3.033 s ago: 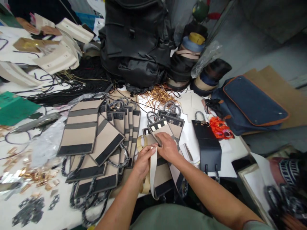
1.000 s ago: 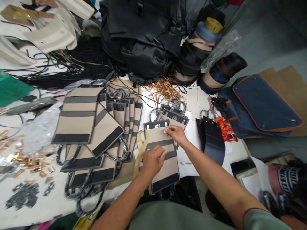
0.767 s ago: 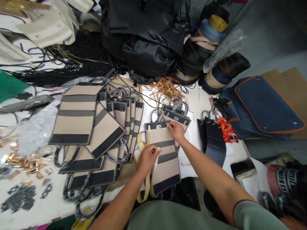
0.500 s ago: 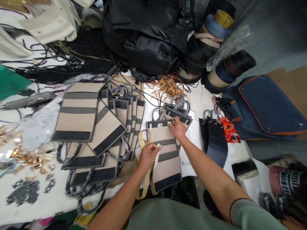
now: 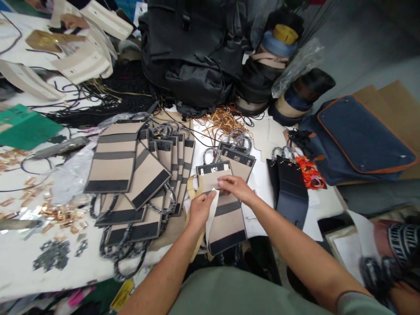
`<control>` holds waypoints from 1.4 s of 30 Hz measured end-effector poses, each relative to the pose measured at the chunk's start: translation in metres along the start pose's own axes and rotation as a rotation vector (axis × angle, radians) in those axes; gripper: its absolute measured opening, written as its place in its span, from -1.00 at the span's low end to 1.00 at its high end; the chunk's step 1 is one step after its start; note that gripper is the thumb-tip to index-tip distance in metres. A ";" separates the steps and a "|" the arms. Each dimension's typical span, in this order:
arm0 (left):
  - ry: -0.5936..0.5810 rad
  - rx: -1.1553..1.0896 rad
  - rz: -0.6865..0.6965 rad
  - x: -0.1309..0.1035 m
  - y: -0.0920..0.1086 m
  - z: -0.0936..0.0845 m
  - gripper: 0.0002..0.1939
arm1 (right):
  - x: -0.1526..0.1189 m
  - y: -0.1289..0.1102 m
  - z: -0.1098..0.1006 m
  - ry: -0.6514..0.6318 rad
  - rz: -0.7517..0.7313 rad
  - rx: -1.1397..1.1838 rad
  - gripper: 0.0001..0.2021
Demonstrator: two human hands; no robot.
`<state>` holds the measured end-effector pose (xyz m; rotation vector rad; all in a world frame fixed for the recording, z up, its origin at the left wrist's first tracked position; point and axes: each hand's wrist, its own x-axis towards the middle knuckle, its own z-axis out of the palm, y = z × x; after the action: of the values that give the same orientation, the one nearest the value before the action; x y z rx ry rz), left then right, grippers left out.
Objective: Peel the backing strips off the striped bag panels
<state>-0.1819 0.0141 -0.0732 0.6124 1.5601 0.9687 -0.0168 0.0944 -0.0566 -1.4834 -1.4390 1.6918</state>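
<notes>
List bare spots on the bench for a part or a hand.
Bare: white bench top between dark cutouts, wrapped handles and the front edge; narrow white paper between the striped panels and black handbags, crossed lower down by the right forearm. Crowded: backpack and cords behind, gold clips left.

Beige, Grey and Black Stripes Fill the Middle

The panel at the centre is beige with dark grey bands and black ends; the tape is cream. Left of centre, the stacked panels repeat those stripes. The backpack at the top is plain black, the cords below it golden brown. At right, the satchel is navy edged in orange, near an orange-red bundle. The sheet at left is green, the metal pieces lower left shiny gold, the shirt greyish green.
</notes>
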 end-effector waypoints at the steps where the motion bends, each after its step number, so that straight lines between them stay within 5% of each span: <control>1: -0.010 -0.002 0.007 -0.002 0.001 0.002 -0.41 | -0.012 -0.001 0.005 -0.126 0.013 0.055 -0.57; 3: -0.063 0.004 0.028 -0.004 0.003 0.005 -0.44 | -0.029 0.000 0.011 -0.199 0.018 0.114 -0.61; 9: -0.245 0.000 0.208 -0.010 0.011 0.014 -0.58 | -0.039 0.003 -0.002 -0.020 -0.032 0.068 -0.76; 15: -0.209 0.254 0.346 -0.015 0.018 0.016 -0.76 | -0.044 -0.024 -0.023 0.039 -0.222 -0.516 -0.86; 22: -0.189 0.438 0.473 -0.008 0.019 0.009 -0.84 | -0.036 -0.056 -0.011 -0.059 -0.405 -1.020 -0.89; 26: -0.114 0.524 0.513 -0.003 0.022 -0.001 -0.82 | -0.021 -0.048 0.003 -0.019 -0.358 -0.990 -0.87; 30: -0.138 0.537 0.571 -0.004 0.016 -0.003 -0.83 | 0.011 -0.015 0.010 0.247 -0.240 -0.775 -0.79; 35: -0.228 0.364 0.421 0.003 -0.017 -0.003 -0.81 | 0.059 0.022 0.018 0.375 -0.131 -0.464 -0.74; 42: -0.230 0.244 0.158 0.026 -0.056 -0.014 -0.77 | 0.086 0.037 0.043 0.527 -0.033 -0.736 -0.78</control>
<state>-0.1945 0.0022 -0.1337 0.9962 1.4489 0.7964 -0.0721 0.1384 -0.1317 -2.0477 -1.8255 0.6470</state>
